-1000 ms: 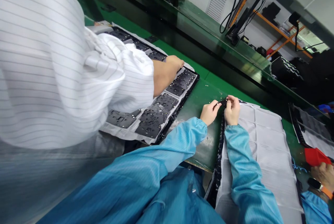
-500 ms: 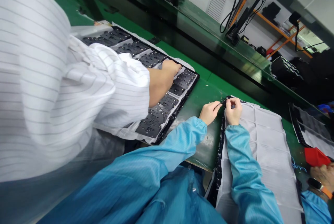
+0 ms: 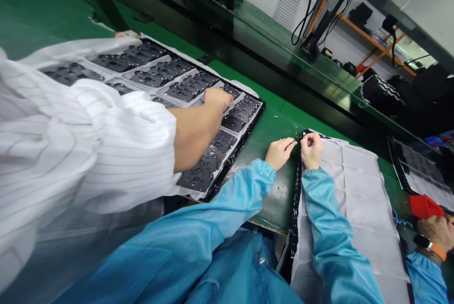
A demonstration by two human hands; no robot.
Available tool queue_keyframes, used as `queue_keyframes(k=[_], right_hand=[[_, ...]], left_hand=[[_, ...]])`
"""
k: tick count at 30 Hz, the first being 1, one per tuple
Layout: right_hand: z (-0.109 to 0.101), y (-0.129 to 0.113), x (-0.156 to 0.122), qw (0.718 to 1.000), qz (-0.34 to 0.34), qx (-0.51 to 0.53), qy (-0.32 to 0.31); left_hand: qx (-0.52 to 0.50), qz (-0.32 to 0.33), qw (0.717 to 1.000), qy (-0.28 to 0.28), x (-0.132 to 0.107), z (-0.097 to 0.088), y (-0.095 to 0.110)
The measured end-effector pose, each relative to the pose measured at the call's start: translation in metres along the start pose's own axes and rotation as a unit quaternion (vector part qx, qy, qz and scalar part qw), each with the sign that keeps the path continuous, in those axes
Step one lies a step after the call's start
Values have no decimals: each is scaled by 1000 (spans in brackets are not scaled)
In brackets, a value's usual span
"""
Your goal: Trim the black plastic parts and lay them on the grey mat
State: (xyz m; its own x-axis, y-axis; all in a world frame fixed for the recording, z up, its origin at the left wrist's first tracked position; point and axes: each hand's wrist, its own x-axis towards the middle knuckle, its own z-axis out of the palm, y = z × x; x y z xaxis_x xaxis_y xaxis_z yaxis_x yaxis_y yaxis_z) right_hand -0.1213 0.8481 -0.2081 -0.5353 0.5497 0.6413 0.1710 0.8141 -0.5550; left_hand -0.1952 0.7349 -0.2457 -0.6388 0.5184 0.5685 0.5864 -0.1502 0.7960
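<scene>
Close together at the far left corner of a black-rimmed tray, my two hands are pinched. My left hand holds the end of a small black part between thumb and fingertips, over the green table. My right hand pinches at the other end of this part, above the tray's corner; its exact kind is too small to tell. A creased white sheet covers the tray, and my right forearm passes over it.
At left, a co-worker's hand reaches into a tray of flat black parts. Another person's hand, with a watch, is at the right edge beside a red container. A glass shelf runs behind the green table.
The co-worker's sleeve and arm have shifted left and down, uncovering more of the parts tray. My hands keep their pinch at the corner; the whole view has shifted slightly.
</scene>
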Motion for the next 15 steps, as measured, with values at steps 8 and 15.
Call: queue_keyframes(k=[8, 15], right_hand=[[-3, 1, 3, 984, 82, 117, -102], [-5, 12, 16, 972, 114, 208, -1]], left_hand=[[-161, -206, 962, 74, 17, -13, -2], [-248, -252, 926, 133, 29, -14, -11]])
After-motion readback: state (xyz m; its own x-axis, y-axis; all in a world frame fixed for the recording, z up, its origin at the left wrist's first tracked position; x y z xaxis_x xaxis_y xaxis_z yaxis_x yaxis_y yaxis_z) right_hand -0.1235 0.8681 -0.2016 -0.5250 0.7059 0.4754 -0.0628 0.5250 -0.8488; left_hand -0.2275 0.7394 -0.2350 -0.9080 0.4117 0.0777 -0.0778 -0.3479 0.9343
